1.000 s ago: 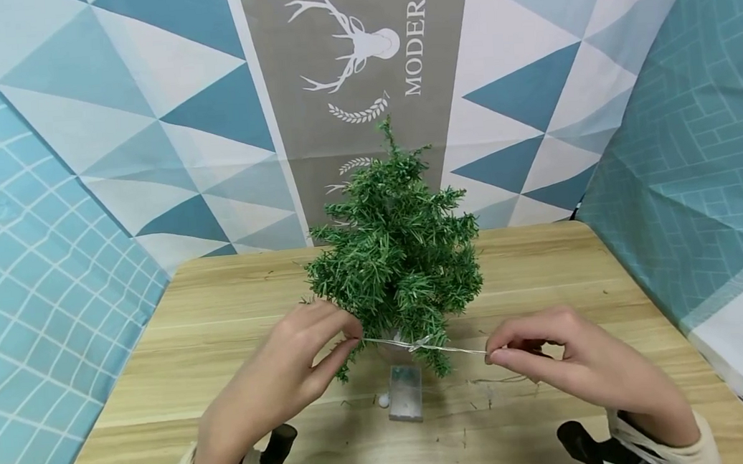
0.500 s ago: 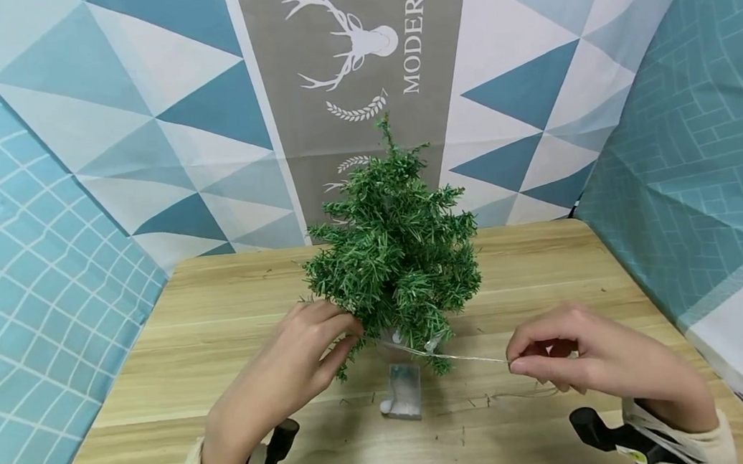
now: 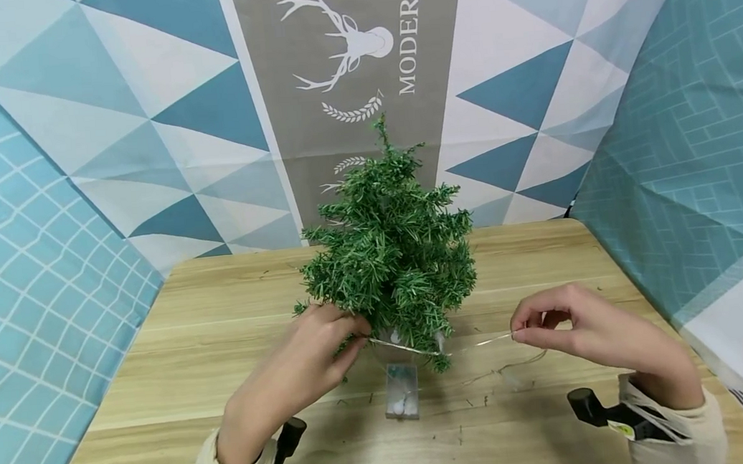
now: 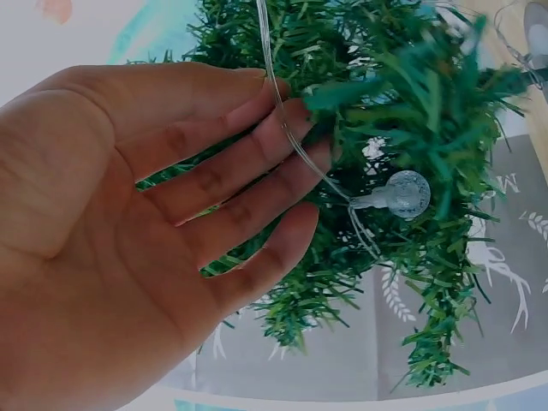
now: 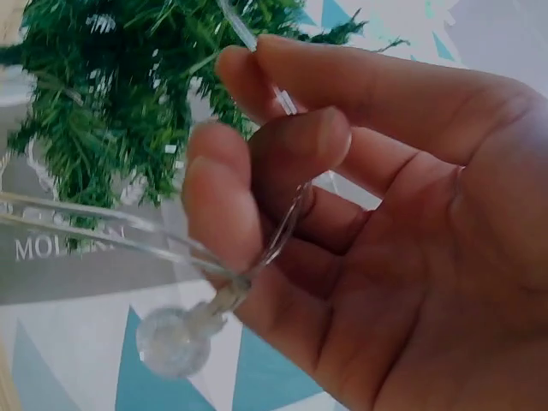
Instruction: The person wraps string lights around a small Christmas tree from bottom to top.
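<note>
A small green artificial Christmas tree (image 3: 392, 252) stands upright in the middle of the table. At its lower left side, my left hand (image 3: 303, 370) pinches the thin clear wire of a string of lights (image 3: 405, 346) between thumb and forefinger; the other fingers are nearly straight. A round clear bulb (image 4: 404, 195) hangs on the wire against the branches in the left wrist view. To the right of the tree, my right hand (image 3: 585, 328) pinches the same string farther along. In the right wrist view, the wire runs past the curled fingers to another bulb (image 5: 174, 341).
A small translucent box (image 3: 401, 391) is in front of the tree, with whitish round bulbs seen over its near end. Loose wire (image 3: 504, 370) trails beneath the right hand. Dark bits are scattered over the wooden table (image 3: 227, 386). Patterned cloth (image 3: 209, 128) hangs behind.
My right hand has moved right, then slightly up, drawing the string out between the hands. My left hand stays by the tree, shifted a little right. White bulbs now appear over the box.
</note>
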Available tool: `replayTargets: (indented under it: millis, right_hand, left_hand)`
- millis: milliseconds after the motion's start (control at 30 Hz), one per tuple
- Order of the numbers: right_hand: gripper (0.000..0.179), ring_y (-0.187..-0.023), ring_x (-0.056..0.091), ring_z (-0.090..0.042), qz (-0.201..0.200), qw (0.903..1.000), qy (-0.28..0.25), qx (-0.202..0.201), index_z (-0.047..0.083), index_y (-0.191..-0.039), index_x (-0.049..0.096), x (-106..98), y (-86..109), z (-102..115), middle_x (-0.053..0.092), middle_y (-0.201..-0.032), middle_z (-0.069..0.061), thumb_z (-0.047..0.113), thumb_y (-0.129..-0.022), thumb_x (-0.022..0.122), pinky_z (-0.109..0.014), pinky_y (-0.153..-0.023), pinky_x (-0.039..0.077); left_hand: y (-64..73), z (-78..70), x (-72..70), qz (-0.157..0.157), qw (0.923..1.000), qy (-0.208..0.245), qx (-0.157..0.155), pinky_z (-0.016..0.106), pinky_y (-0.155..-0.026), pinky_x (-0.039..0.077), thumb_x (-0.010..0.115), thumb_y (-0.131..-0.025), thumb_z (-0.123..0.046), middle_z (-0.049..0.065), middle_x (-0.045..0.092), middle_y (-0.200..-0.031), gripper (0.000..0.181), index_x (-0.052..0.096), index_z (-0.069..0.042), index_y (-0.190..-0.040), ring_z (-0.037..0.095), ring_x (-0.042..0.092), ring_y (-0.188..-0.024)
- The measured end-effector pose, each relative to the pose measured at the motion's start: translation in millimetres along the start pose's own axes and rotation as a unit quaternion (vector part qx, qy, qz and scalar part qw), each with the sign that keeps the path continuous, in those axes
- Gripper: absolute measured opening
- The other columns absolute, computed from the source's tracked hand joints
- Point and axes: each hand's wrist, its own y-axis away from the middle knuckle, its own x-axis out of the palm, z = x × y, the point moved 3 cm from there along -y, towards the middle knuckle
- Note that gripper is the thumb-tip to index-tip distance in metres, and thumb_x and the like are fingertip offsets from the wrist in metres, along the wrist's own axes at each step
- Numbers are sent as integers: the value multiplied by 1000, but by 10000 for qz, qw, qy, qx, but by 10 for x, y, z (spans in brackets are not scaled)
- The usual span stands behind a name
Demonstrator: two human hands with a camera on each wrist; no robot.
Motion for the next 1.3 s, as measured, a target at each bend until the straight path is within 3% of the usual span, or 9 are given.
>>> replayTargets:
  millis: [267,367,433,667,867,967,1067,1233,1300]
  right_hand:
    - [18,-54,51,-5,-207,9996,-55,160,24,-94,69,-94,82,-82,55,-67,11,6,-96,65,-23,-46,45]
    - [20,-57,54,-7,-746,9963,289,324,24,-92,69,-140,90,-90,58,-68,12,5,-94,67,-24,-50,46]
    - [20,-61,57,-6,-1319,9875,745,445,26,-90,70,-163,72,-92,62,-71,13,6,-93,69,-23,-54,46]
    - [21,-69,53,-2,-3063,9325,1882,359,20,-89,73,-168,-1,-76,60,-76,13,0,-86,74,-17,-57,41]
    - [21,-75,50,-5,-4104,8866,2116,273,8,-88,74,-211,18,-114,61,-80,3,-9,-84,63,-15,-66,37]
    - [15,-79,51,-8,-4543,8650,2105,322,3,-92,75,-245,23,-173,64,-85,-7,-6,-85,65,-13,-75,37]
    - [11,-85,49,-6,-5072,8360,2070,300,-2,-94,75,-285,24,-221,64,-90,-15,-3,-85,69,-12,-79,36]
    - [25,-86,46,3,-6145,7654,1903,207,-7,-103,71,-354,37,-259,54,-92,15,12,-86,72,-14,-77,37]
    - [30,-83,48,4,-6349,7531,1686,359,-4,-107,70,-366,44,-283,48,-94,25,19,-87,73,-13,-75,39]
  left_hand:
    - [-31,-16,67,-43,10000,27,55,30,-75,53,76,-87,-9,-4,69,-91,11,74,-11,-98,10,60,-79]
    - [-37,-7,85,-102,9999,-61,88,30,-74,54,75,-86,-8,-2,68,-92,13,74,-10,-100,10,60,-77]
    - [-39,3,91,-161,9998,-133,71,30,-73,54,75,-86,-7,-1,67,-92,15,75,-9,-101,10,59,-74]
    - [-28,43,110,-323,9987,-392,-16,32,-67,51,76,-85,-7,-1,63,-86,12,74,-7,-97,10,52,-66]
    - [-32,82,122,-392,9977,-545,-28,32,-66,50,77,-84,-7,-3,61,-81,7,73,-9,-90,10,52,-64]
    - [-30,91,134,-297,9978,-591,-103,31,-65,48,76,-85,-8,-4,60,-80,5,71,-10,-85,10,51,-64]
    - [-32,84,147,-234,9974,-666,-162,30,-63,44,74,-87,-10,-5,58,-76,12,65,-13,-80,10,48,-63]
    - [-62,46,174,-302,9978,-590,-74,28,-61,41,71,-88,-9,-7,56,-71,9,63,-13,-86,8,45,-58]
    - [-73,34,186,-343,9979,-547,-15,27,-60,41,71,-87,-7,-8,54,-68,10,62,-13,-86,7,43,-56]
